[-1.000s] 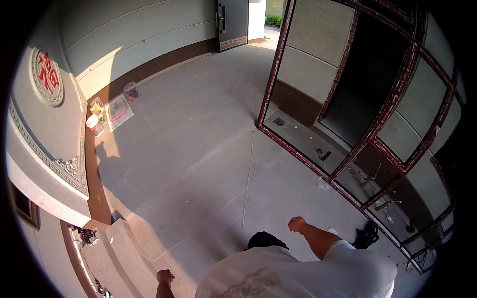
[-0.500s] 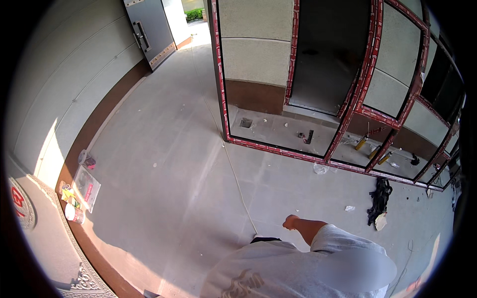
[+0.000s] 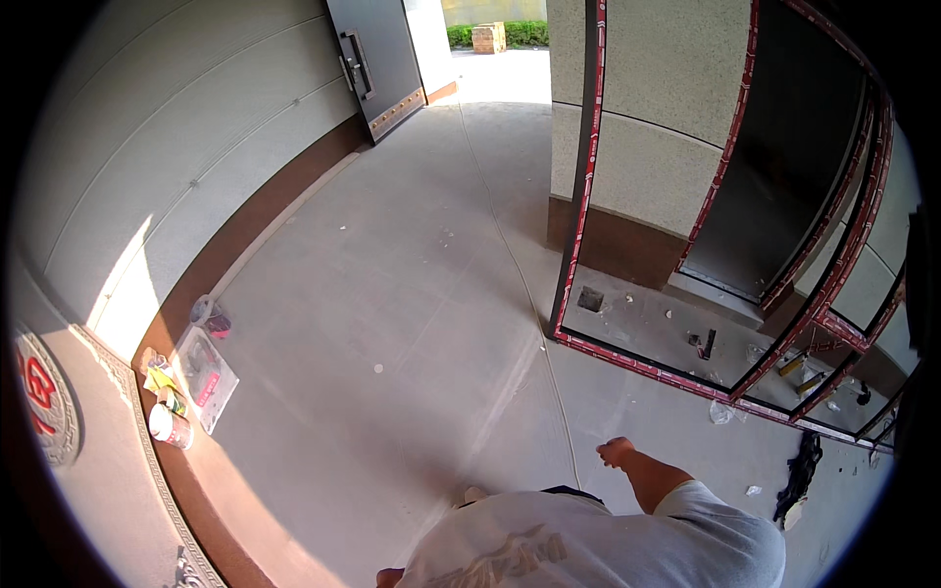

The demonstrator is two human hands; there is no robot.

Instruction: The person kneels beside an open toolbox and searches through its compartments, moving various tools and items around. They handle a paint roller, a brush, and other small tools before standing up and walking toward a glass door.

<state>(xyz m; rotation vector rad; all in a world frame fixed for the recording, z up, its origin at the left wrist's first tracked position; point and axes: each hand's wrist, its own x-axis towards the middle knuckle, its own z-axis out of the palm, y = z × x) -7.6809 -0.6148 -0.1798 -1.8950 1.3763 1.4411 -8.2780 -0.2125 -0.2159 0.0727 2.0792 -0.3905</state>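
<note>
Red-taped metal frame (image 3: 588, 176), tall and dark, stands just ahead and to the right of the right hand (image 3: 616, 452), well apart from it; head view, the only one, shows this hand curled into a loose fist, empty, arm bent back from a white-shirted shoulder. Left hand (image 3: 389, 578) only peeks in at the lower edge near the shirt; whether it is spread or closed cannot be told, and nothing shows in it. Nearest thing to the right hand is the frame's floor rail (image 3: 637, 358), ahead of the knuckles. Judging by look: long stiff metal section, likely heavy and awkward at that length, protective film possibly slick; best gripped on an upright at mid-height, both hands, not on the thin floor rail. Small tools (image 3: 706, 343) and yellow-handled bits (image 3: 794, 365) lie inside the frame's footprint, further right of the hand. Containers sit far to the left, by the brown skirting: a white paper cup (image 3: 169, 427) on its side, contents not visible; a clear plastic bag (image 3: 208, 377) lying flat with printed card or packets inside; a small crumpled bag (image 3: 210, 316) beyond it, contents unclear. Concrete floor (image 3: 392, 294) between.
</note>
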